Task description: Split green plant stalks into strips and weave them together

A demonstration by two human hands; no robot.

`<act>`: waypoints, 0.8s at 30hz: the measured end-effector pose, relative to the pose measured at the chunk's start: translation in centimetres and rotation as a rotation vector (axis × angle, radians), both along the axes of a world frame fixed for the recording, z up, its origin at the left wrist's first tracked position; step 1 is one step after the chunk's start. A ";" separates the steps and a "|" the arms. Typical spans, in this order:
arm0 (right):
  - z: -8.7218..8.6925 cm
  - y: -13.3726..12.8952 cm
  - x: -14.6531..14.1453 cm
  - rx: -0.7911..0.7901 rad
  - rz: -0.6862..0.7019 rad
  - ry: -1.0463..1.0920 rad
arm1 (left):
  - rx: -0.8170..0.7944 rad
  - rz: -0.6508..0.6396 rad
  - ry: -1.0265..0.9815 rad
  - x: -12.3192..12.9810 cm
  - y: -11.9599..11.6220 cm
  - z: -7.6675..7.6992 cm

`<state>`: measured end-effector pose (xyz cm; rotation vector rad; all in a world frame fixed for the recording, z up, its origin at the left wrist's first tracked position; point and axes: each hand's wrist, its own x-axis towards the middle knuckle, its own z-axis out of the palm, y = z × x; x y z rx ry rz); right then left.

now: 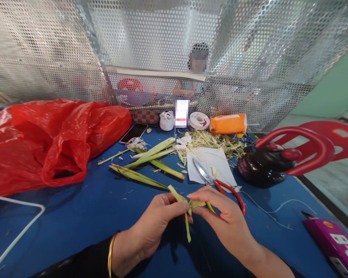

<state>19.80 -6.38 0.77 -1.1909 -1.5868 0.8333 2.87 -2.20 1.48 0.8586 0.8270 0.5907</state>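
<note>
Between my two hands is a small folded piece of green leaf strip (188,227), with one end pointing up to the left and another hanging down. My left hand (159,216) pinches its crossing between thumb and fingers. From the other side, my right hand (220,214) grips the wider part of the leaf strip; some of its fingertips are hidden. Just beyond the right hand lie red-handled scissors (204,172), blades apart, on a white paper sheet (220,160). Long green leaf pieces (139,177) lie on the blue table (104,216) beyond my left hand.
A red plastic bag (60,135) fills the left side. Along the back are a phone (134,133), a white string ball (166,121), a tape roll (199,120), an orange packet (228,123) and leaf scraps (217,143). A dark jug (261,166) and purple power strip (332,241) stand right.
</note>
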 end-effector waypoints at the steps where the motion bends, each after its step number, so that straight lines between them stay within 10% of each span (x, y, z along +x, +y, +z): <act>1: 0.0 0.0 0.0 0.012 0.006 -0.014 | 0.002 -0.009 0.005 0.0 0.0 0.1; 24: -0.2 -0.9 -0.2 0.202 0.005 -0.264 | 0.098 -0.156 0.098 -0.6 0.4 0.0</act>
